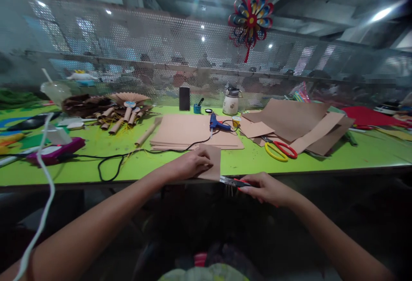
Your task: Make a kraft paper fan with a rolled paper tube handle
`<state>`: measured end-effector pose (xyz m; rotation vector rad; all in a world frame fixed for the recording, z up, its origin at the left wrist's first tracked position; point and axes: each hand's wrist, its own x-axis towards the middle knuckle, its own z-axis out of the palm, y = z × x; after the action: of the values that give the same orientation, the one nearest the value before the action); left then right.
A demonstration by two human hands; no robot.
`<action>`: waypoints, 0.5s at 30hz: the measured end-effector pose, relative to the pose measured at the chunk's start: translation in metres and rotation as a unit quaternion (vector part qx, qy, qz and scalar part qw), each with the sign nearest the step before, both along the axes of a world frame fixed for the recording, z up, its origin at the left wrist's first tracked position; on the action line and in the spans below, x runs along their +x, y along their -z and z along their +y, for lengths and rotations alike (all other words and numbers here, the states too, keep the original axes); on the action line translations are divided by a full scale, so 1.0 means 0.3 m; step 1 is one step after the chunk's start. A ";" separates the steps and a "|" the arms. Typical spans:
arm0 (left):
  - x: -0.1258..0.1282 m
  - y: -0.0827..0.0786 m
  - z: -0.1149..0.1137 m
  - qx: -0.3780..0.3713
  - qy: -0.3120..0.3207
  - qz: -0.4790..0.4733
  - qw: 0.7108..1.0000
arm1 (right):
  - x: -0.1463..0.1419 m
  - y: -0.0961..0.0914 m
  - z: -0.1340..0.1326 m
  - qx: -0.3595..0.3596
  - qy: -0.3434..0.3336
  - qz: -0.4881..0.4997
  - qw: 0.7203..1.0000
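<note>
My left hand (197, 161) has its fingers bent and holds a small sheet of brown paper (215, 163) at the front edge of the table. Part of that sheet is hidden under the hand. In my right hand (265, 188) is a utility knife (234, 181) with a red and black handle. Its blade points left, and the tip is at the sheet's lower right corner. Just behind the left hand lies a stack of brown paper sheets (180, 128), with a blue glue gun (219, 123) resting on it.
Scissors with yellow and red handles (280, 150) lie at the right, beside large brown paper pieces (289, 120). A black cord (154, 151) runs from a purple power strip (58, 150). Paper fans with rolled handles (128, 111) stand back left. A white bottle (230, 102) stands behind.
</note>
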<state>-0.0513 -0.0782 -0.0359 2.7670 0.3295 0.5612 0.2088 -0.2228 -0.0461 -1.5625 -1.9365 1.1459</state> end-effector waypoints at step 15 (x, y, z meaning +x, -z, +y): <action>-0.024 0.017 0.014 0.008 0.020 0.025 0.999 | -0.024 -0.017 0.004 0.077 -0.021 -0.056 0.995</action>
<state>-0.0584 -0.0741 -0.0410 2.7992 0.2816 0.4880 0.2017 -0.2215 -0.0410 -1.5404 -2.0865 0.9181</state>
